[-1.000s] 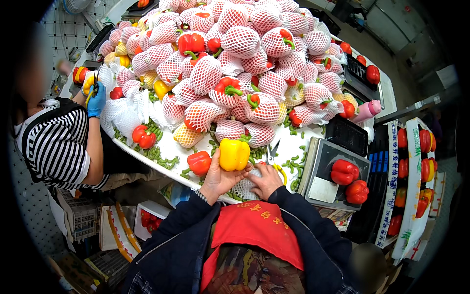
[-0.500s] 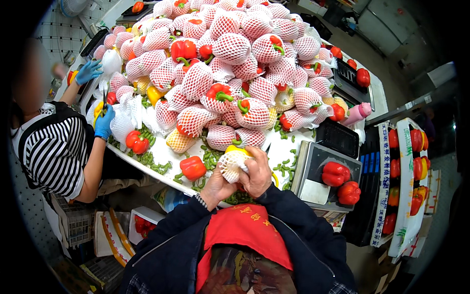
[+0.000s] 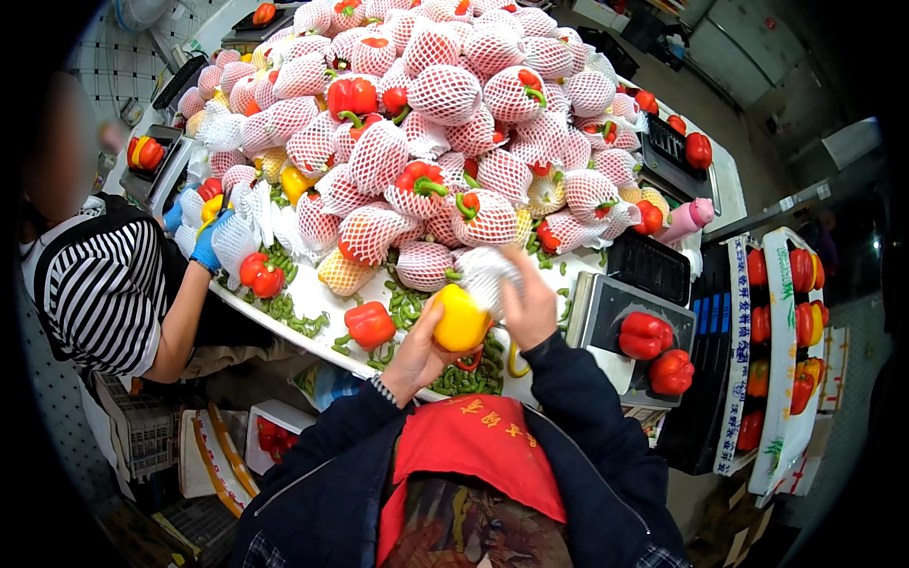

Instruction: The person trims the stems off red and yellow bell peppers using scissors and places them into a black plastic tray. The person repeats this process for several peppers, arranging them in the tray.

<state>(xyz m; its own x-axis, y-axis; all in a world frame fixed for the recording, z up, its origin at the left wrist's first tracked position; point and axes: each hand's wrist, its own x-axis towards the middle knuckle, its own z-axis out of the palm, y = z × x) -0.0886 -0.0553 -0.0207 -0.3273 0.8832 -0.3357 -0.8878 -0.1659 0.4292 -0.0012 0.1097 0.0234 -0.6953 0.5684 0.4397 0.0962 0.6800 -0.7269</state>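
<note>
A bare yellow bell pepper [image 3: 461,322] rests in my left hand [image 3: 418,354], its fingers wrapped round the near left side. Beside it, my right hand [image 3: 530,305] grips a white foam net sleeve [image 3: 487,275], smeared by motion, at the pepper's upper right. A loose red bell pepper [image 3: 369,325] lies on the table just left of my left hand. Cut green stems [image 3: 478,374] are scattered beneath my hands. Beyond them rises a large pile of peppers in foam nets [image 3: 445,95], mostly red, with some yellow.
A scale [image 3: 606,308] with two red peppers stands at right, near a black tray [image 3: 650,268] and a pink bottle [image 3: 688,218]. Boxes of peppers [image 3: 791,360] stand far right. At left a co-worker in stripes [image 3: 109,284] wears blue gloves and handles a foam net.
The foam net has come off the yellow pepper and moved up and right with my right hand. The co-worker's far hand has moved nearer, and a red-and-yellow pepper now shows on the left scale.
</note>
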